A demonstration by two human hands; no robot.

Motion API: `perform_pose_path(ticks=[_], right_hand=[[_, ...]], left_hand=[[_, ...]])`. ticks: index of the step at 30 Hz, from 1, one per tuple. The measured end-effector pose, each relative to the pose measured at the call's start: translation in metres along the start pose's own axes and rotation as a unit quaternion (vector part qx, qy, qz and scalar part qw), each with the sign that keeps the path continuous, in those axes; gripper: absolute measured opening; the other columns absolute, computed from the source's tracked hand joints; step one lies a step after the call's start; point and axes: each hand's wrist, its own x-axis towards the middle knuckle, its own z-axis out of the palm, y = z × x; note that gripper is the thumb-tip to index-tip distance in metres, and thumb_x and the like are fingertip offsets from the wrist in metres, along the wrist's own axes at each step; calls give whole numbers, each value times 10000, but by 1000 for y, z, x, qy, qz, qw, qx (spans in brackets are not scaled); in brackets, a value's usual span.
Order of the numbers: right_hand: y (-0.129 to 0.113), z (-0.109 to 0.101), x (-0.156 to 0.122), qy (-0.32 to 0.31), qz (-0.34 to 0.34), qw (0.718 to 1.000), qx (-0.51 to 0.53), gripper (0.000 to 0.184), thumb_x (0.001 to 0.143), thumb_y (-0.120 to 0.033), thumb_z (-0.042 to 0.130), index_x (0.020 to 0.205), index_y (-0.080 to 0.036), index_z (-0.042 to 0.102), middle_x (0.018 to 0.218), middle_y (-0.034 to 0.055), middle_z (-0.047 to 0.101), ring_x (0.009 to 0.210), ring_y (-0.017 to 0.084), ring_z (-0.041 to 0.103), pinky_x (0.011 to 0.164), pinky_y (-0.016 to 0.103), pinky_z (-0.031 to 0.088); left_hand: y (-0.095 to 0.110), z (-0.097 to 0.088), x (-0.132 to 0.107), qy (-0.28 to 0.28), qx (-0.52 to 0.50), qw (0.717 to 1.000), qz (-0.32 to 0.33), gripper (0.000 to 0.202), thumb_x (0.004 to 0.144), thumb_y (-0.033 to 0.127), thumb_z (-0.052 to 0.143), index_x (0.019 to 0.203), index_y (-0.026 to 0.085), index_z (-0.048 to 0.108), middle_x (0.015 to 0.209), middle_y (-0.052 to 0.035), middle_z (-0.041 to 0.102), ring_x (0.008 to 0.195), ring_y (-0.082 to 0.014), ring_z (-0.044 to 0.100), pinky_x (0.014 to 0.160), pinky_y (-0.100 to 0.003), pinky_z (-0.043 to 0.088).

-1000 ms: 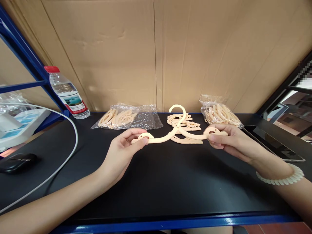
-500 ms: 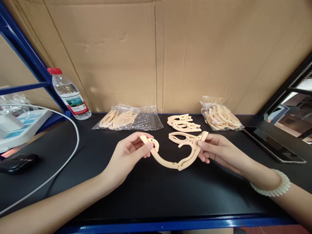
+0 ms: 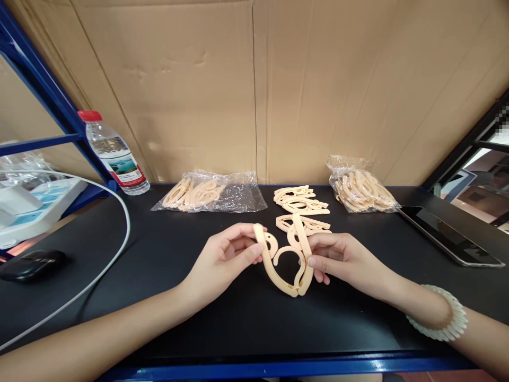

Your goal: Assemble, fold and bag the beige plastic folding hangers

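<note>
Between my hands is a cream-coloured folding clothes hanger (image 3: 275, 274), held above the black tabletop with its two arms half folded into a V. My left hand (image 3: 228, 257) pinches the left arm near its upper end. My right hand (image 3: 338, 257) grips the right arm about midway. The hanger's curved hook lies inside the V, and the hinge is at the bottom. Just behind it lies a folded hanger (image 3: 283, 223), partly hidden by the held one. Farther back, several more folded hangers (image 3: 304, 204) lie stacked.
A clear bag of hangers (image 3: 199, 193) lies at the back left, another bag (image 3: 363, 188) at the back right. A tablet-like device (image 3: 449, 236) rests on the right. Leftward are a water bottle (image 3: 121, 159), a black mouse (image 3: 34, 265) and a white cable (image 3: 126, 233). Cardboard (image 3: 254, 90) stands behind.
My hands have come closer together, folding the hanger's arms from a wide spread into a narrower V. The hinge has dropped slightly, and my right hand has moved left and down.
</note>
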Motion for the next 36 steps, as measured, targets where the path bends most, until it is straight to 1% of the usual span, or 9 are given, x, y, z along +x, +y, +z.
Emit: perform_pose_path(ticks=[3,8,12,16,21,27,29,32,36], right_hand=[[0,5,0,2,3,1000,0,216,847,-342,686,847,-129,651,698,-3,581,548,71,528,497,189,461],[-1,14,-1,44,0,999,1,252,823,-377,710,807,-141,626,645,-22,562,490,57,500,445,170,436],[0,21,-1,89,1,996,1,247,784,-333,752,752,-159,579,554,-61,511,436,47,473,401,147,393],[2,26,-2,135,-18,991,0,248,770,-303,756,717,-159,561,593,-56,529,429,34,461,385,138,389],[1,29,-4,158,-29,987,-9,251,767,-287,751,697,-162,545,562,-62,516,414,39,460,369,141,399],[-1,33,-3,150,-23,988,-17,261,759,-319,761,707,-159,562,552,-48,538,396,48,471,334,137,371],[0,34,-3,128,-13,992,-10,263,761,-349,764,738,-153,590,564,-33,569,397,56,497,338,143,383],[1,36,-2,97,-7,995,13,278,750,-383,778,791,-149,633,578,-20,595,414,74,535,363,160,429],[1,36,-1,76,-24,996,43,285,745,-394,783,796,-149,648,582,-19,598,425,82,544,384,176,457]], left_hand=[[-4,1,0,-12,9,1000,5,216,841,202,692,1048,163,645,974,-38,674,873,-140,636,824,-268,534],[-7,3,0,-29,57,998,14,237,864,205,654,1098,192,618,966,-23,660,856,-136,630,803,-265,544],[-7,7,-3,-40,122,991,31,195,893,212,608,1087,213,614,998,-16,645,878,-140,619,785,-255,554],[-7,11,-4,-38,161,985,49,170,910,240,590,1078,226,612,1037,-14,627,907,-146,612,763,-245,566],[-6,12,-5,-42,191,978,69,182,933,248,559,1108,240,609,1102,-14,618,931,-144,611,765,-234,568],[-6,12,-7,-63,239,964,102,340,961,255,521,1298,295,546,1030,-13,607,870,-139,600,764,-245,533],[-3,14,-7,-75,263,955,115,322,970,248,503,1283,282,569,971,-15,601,844,-139,584,761,-242,508],[1,17,-8,-73,288,946,130,279,969,231,501,1226,249,609,858,-5,576,780,-131,553,697,-220,468],[3,18,-10,-69,284,949,119,216,976,247,477,1117,219,639,840,-7,563,751,-132,534,668,-222,449]])
